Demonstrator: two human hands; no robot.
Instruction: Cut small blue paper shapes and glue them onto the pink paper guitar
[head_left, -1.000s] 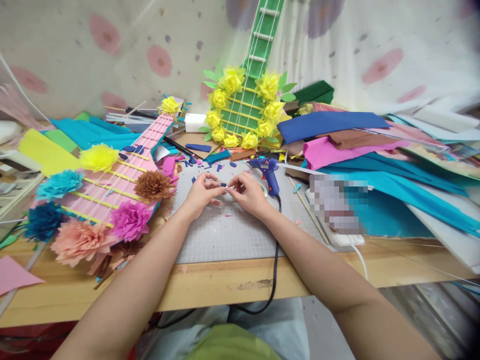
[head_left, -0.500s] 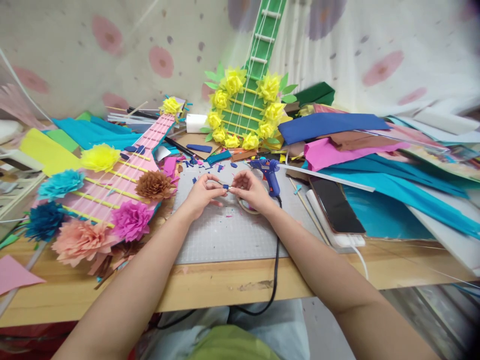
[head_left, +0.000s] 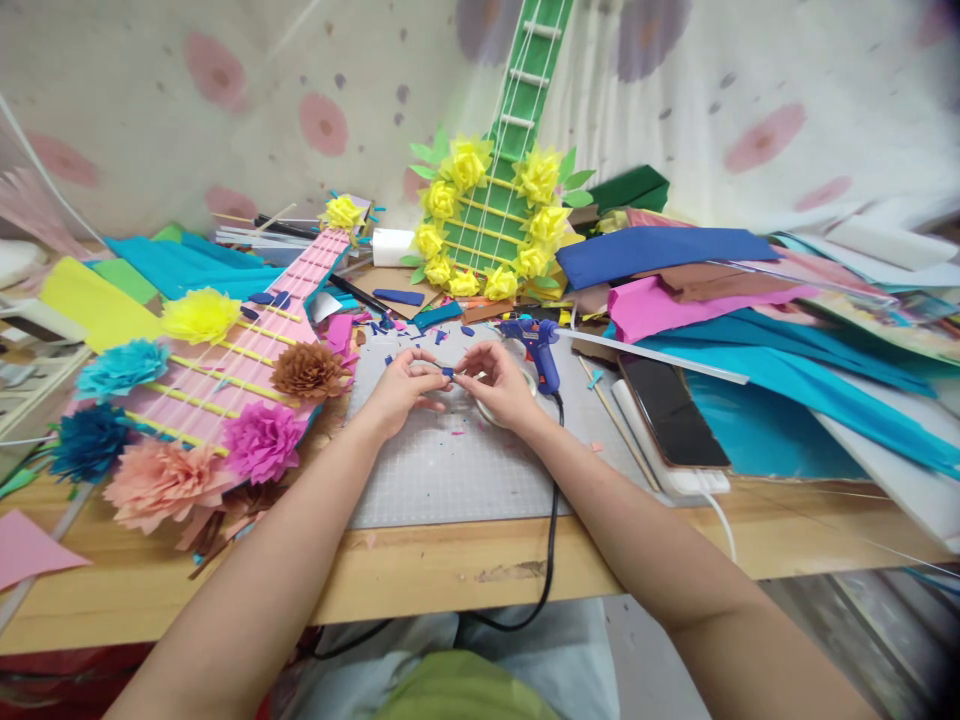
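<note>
A small dark blue piece of paper [head_left: 448, 372] is pinched between my two hands, over the middle of the gridded cutting mat [head_left: 450, 475]. My left hand [head_left: 405, 393] grips its left side between thumb and fingertips, the other fingers loosely bent. From the opposite side, my right hand [head_left: 499, 385] pinches it with thumb and forefinger. The fingers hide much of the piece. A roll of tape [head_left: 489, 414] lies partly under my right hand. Just beyond that hand, a blue glue gun [head_left: 538, 350] rests on its side, its black cord running off the table's front edge.
A pink paper guitar with paper flowers [head_left: 225, 375] lies on the left. At the back stands a green guitar with yellow flowers [head_left: 491, 215]. Coloured crepe paper [head_left: 750, 345] is heaped on the right, behind a phone [head_left: 673, 410]. Blue scraps [head_left: 397, 297] litter the mat's far edge.
My right hand has shifted slightly left, and its fingertips sit closer to the left hand's. The blue paper piece has moved a little to the left and shows less.
</note>
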